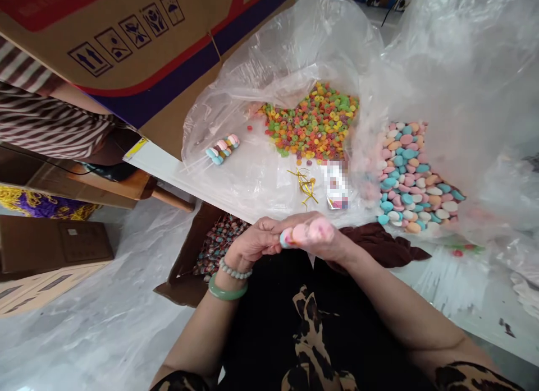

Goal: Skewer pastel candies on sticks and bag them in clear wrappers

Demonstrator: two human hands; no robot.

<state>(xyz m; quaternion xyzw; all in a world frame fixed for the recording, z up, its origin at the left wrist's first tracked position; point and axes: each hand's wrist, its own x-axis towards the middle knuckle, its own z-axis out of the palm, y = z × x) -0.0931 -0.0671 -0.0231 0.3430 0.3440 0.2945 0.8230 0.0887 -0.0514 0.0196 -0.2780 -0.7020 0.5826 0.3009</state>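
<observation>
A short row of pink, white and blue marshmallows (309, 233), apparently a marshmallow skewer, is between my two hands in front of my body. My left hand (256, 239), with a bead bracelet and a green bangle, is closed with its fingers pinched at the row's blue end; any stick there is hidden. Closed around the marshmallows from below and behind, my right hand (330, 251) has most of its fingers covered. A finished marshmallow skewer (223, 148) lies on the plastic sheet to the left. Gold twist ties (308, 186) lie loose beyond my hands.
Ring-shaped gummies (315, 122) and pastel marshmallows (415, 178) spill from clear plastic bags on the table. A large carton (168, 60) stands at the left, with a person's striped sleeve (50, 110) behind. An open box of wrapped sweets (221, 239) sits below the edge. Brown cloth (379, 244) lies right.
</observation>
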